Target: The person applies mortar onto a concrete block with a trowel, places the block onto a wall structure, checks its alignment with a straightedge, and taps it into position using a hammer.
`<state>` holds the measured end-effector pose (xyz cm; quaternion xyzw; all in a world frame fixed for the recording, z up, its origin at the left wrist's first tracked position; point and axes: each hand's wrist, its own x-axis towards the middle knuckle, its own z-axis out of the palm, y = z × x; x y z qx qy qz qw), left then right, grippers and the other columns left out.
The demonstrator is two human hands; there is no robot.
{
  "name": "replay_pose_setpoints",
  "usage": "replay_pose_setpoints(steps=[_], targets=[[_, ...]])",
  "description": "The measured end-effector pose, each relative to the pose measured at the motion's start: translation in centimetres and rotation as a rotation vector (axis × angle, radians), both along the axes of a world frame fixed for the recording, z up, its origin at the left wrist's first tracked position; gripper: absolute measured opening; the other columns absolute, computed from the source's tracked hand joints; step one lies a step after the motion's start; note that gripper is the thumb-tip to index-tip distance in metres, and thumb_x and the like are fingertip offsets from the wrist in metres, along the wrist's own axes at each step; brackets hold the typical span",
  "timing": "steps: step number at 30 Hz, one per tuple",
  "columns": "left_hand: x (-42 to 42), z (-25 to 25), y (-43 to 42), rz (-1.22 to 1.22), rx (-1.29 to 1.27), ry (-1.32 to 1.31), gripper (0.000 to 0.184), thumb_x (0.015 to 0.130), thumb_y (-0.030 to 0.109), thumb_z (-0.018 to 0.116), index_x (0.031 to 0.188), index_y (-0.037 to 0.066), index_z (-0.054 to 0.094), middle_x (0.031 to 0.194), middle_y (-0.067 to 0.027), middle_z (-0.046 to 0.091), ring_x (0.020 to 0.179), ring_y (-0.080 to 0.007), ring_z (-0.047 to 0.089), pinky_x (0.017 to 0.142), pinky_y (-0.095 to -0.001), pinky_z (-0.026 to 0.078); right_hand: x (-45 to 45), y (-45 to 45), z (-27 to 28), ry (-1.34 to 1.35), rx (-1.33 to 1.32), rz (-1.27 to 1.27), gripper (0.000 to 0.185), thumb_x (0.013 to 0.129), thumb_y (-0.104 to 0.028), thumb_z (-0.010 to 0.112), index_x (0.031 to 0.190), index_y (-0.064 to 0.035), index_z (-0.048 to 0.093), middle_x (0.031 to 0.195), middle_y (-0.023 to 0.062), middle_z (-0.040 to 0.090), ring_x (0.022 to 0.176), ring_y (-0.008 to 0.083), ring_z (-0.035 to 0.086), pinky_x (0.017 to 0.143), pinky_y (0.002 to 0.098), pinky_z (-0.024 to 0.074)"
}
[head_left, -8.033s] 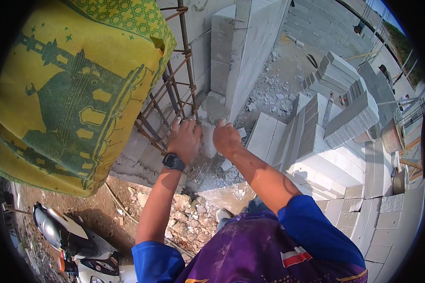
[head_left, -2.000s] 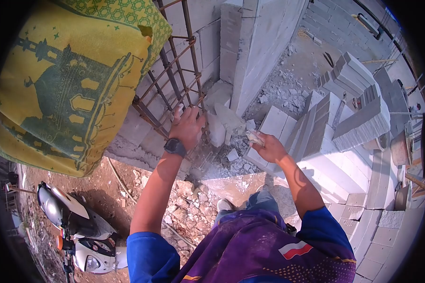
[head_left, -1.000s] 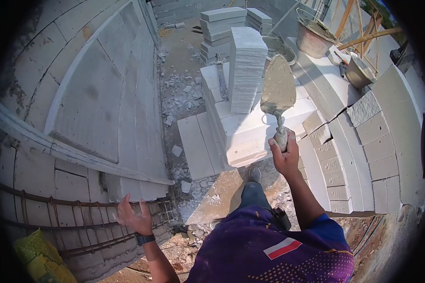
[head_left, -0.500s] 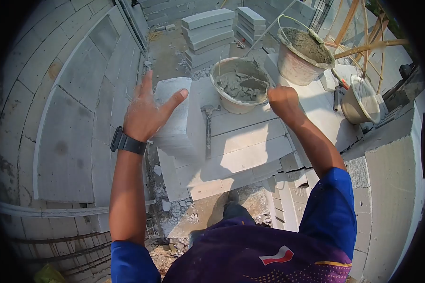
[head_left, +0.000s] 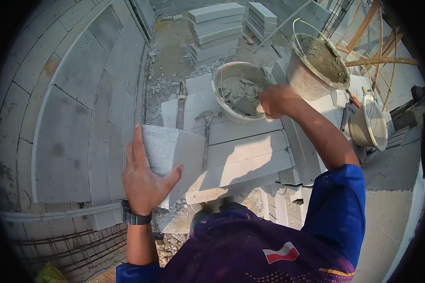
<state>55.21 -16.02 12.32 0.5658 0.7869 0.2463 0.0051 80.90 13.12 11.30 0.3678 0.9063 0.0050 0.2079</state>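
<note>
My left hand (head_left: 146, 177) is spread over a pale lightweight concrete block (head_left: 160, 146), fingers along its left side and thumb across its near face, holding it tilted toward me at the left end of the stacked blocks. My right hand (head_left: 279, 101) is closed round a trowel, its handle mostly hidden in the fist. The trowel blade (head_left: 246, 106) dips into grey mortar in a whitish bucket (head_left: 217, 89). Between my hands, a claw hammer (head_left: 208, 125) lies on the blocks. Behind the held block lies another long-handled tool (head_left: 181, 106), its kind unclear.
A fuller mortar bucket (head_left: 311, 78) stands at the back right, with a smaller bucket (head_left: 358, 125) tipped beside it. Stacked blocks (head_left: 215, 28) rise at the back. A block wall (head_left: 66, 137) runs along the left. Wooden poles (head_left: 387, 61) lean at the right.
My left hand has brought the block nearer and tilted it, uncovering the tool behind it. My right hand has moved slightly down over the bucket's rim, and the trowel has shifted in the mortar.
</note>
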Motion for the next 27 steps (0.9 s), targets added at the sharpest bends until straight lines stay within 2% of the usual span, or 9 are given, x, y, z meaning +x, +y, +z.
replay_pose_setpoints(steps=[3,5,7,9,14,18,22,25,27], targets=[[0.6,-0.1,-3.3,-0.030,0.069,-0.011,0.122,0.066,0.042,0.087,0.160,-0.004,0.025,0.133,-0.0282,0.054,0.117,-0.0453,0.061,0.089,-0.0501,0.057,2.2,2.0,-1.4,0.086,-0.190,-0.147,0.029,0.078,-0.018,0.077,0.099,0.0015,0.076,0.091,0.0179,0.076,0.087,0.0365,0.074,0.078,0.0443,0.0563],[0.4,-0.8,-4.9,-0.021,0.112,-0.016,0.123,0.064,0.043,0.087,0.159,-0.006,0.026,0.134,-0.0293,0.053,0.118,-0.0460,0.061,0.090,-0.0506,0.056,5.9,3.4,-3.6,0.349,-0.322,-0.095,0.036,0.077,-0.018,0.079,0.106,0.0026,0.075,0.081,0.0177,0.073,0.076,0.0287,0.072,0.069,0.0418,0.0557],[-0.1,-1.5,-6.5,-0.030,0.135,0.016,0.124,0.063,0.043,0.087,0.159,-0.008,0.026,0.134,-0.0309,0.053,0.118,-0.0472,0.061,0.091,-0.0514,0.056,7.8,2.1,-2.8,0.493,-0.599,-0.403,0.037,0.079,-0.021,0.082,0.108,0.0001,0.076,0.072,0.0071,0.066,0.058,0.0189,0.063,0.058,0.0355,0.0518],[-0.2,-1.9,-7.8,-0.026,0.149,-0.041,0.125,0.064,0.045,0.087,0.158,-0.009,0.025,0.134,-0.0334,0.053,0.118,-0.0487,0.061,0.093,-0.0520,0.055,10.6,0.6,-6.5,0.783,-0.822,-0.665,0.035,0.083,-0.013,0.080,0.115,-0.0004,0.074,0.070,0.0003,0.061,0.055,0.0103,0.055,0.053,0.0292,0.0470],[-0.2,-2.9,-10.0,0.076,0.102,-0.132,0.131,0.065,0.056,0.083,0.160,-0.011,0.021,0.148,-0.0370,0.045,0.133,-0.0458,0.055,0.111,-0.0508,0.044,12.4,-6.2,-12.8,1.209,-0.964,-0.791,0.039,0.086,-0.003,0.077,0.123,-0.0012,0.070,0.077,0.0000,0.063,0.058,0.0091,0.056,0.054,0.0257,0.0458],[0.1,-3.0,-10.0,0.085,0.092,-0.166,0.132,0.067,0.059,0.081,0.160,-0.011,0.020,0.146,-0.0364,0.046,0.132,-0.0447,0.054,0.111,-0.0512,0.043,9.3,-11.3,-18.5,1.353,-0.859,-0.715,0.038,0.086,-0.007,0.078,0.122,0.0000,0.069,0.084,-0.0002,0.063,0.065,0.0105,0.059,0.059,0.0290,0.0500],[-0.3,-3.8,-10.6,0.060,0.122,-0.170,0.131,0.067,0.058,0.081,0.160,-0.011,0.020,0.144,-0.0353,0.047,0.131,-0.0432,0.055,0.111,-0.0507,0.043,3.1,-13.6,-23.5,1.302,-0.355,-0.228,0.045,0.084,-0.015,0.077,0.125,-0.0008,0.068,0.102,0.0128,0.071,0.089,0.0279,0.071,0.079,0.0381,0.0563],[-0.3,-3.9,-10.8,0.039,0.154,-0.093,0.129,0.065,0.054,0.083,0.159,-0.011,0.023,0.134,-0.0372,0.054,0.121,-0.0487,0.062,0.101,-0.0524,0.051,0.5,-14.6,-26.4,1.118,-0.161,-0.128,0.048,0.082,-0.019,0.076,0.126,-0.0021,0.068,0.106,0.0174,0.069,0.093,0.0356,0.070,0.081,0.0431,0.0569],[0.0,-4.1,-11.2,0.064,0.155,-0.144,0.129,0.064,0.052,0.084,0.158,-0.011,0.023,0.134,-0.0372,0.053,0.120,-0.0483,0.063,0.101,-0.0522,0.051,1.7,-16.1,-28.0,1.047,-0.098,-0.071,0.048,0.083,-0.019,0.074,0.128,-0.0044,0.069,0.100,0.0149,0.065,0.088,0.0389,0.067,0.079,0.0478,0.0560]])
